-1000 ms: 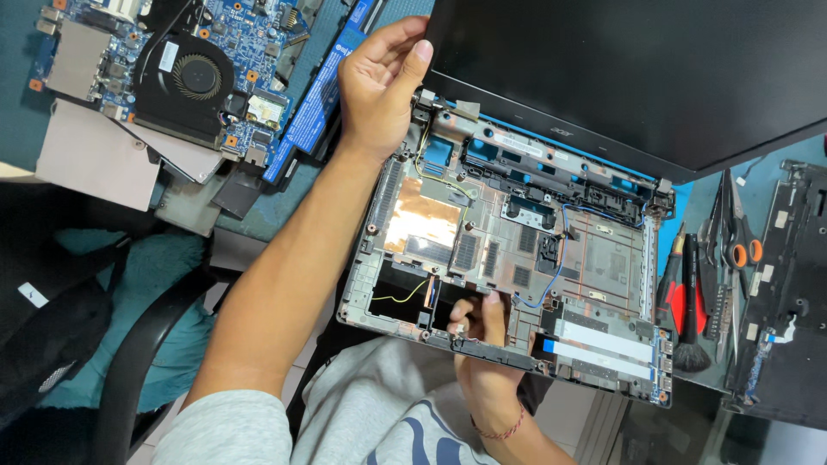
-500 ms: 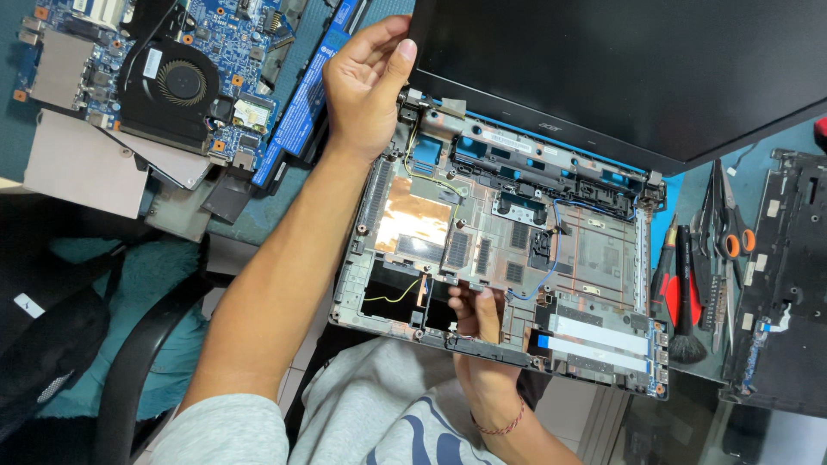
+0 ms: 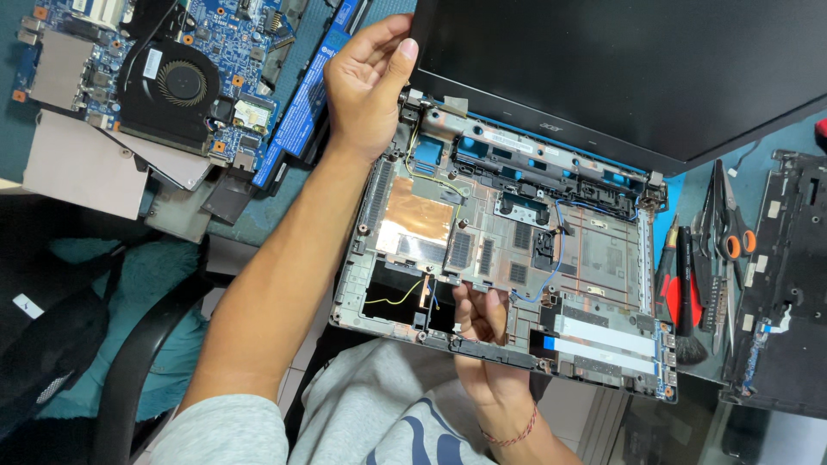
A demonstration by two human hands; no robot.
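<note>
Left hand (image 3: 366,82): fingers loosely curled, thumb apart, closing on far-left corner of laptop base shell (image 3: 504,258) at hinge, just under black screen lid (image 3: 620,69). Forearm runs near-left to far, across shell's left edge.

Right hand (image 3: 482,320): fingertips pinched together at near edge of shell, beside black cutout (what they pinch too small to tell). Wrist bent up from lap.

Shell lies centre, tilted. Motherboard (image 3: 172,77) with fan far left; screwdrivers (image 3: 676,284) and scissors (image 3: 728,232) right.

Blue motherboard (image 3: 172,77) with fan, long battery (image 3: 306,95), screwdrivers (image 3: 676,284), scissors (image 3: 728,232), black chair (image 3: 129,362)
</note>
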